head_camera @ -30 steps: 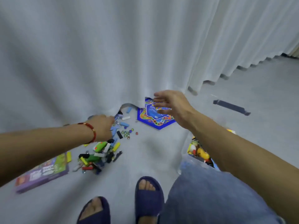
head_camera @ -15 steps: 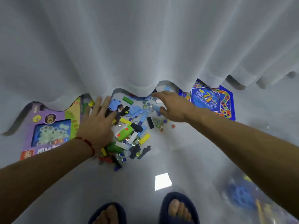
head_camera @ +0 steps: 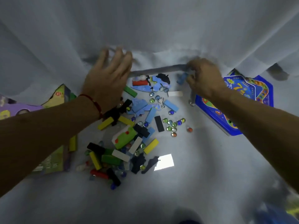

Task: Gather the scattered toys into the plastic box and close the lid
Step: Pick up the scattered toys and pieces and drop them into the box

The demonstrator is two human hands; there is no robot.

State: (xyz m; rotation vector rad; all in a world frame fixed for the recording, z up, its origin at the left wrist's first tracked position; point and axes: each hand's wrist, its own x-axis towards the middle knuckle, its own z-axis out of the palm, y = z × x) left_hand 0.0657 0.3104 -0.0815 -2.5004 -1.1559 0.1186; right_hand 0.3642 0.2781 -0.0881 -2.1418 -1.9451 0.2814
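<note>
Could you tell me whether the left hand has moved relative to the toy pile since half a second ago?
Yes. The left hand has gone from lying on the toy pile toward the curtain, its fingers now at the hem.

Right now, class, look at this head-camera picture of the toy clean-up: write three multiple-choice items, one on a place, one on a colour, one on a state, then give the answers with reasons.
1. Where does the blue hexagonal game board lie?
A. left of the toy pile
B. right of the toy pile
C. on top of the pile

2. What colour is the cord bracelet on the left wrist?
A. red
B. white
C. blue

3. How is the left hand?
A. clenched in a fist
B. pinching a marble
C. fingers spread against the white curtain

Answers: B, the board sits under the right forearm; A, a red band circles the wrist; C, its straight fingers reach the curtain hem.
</note>
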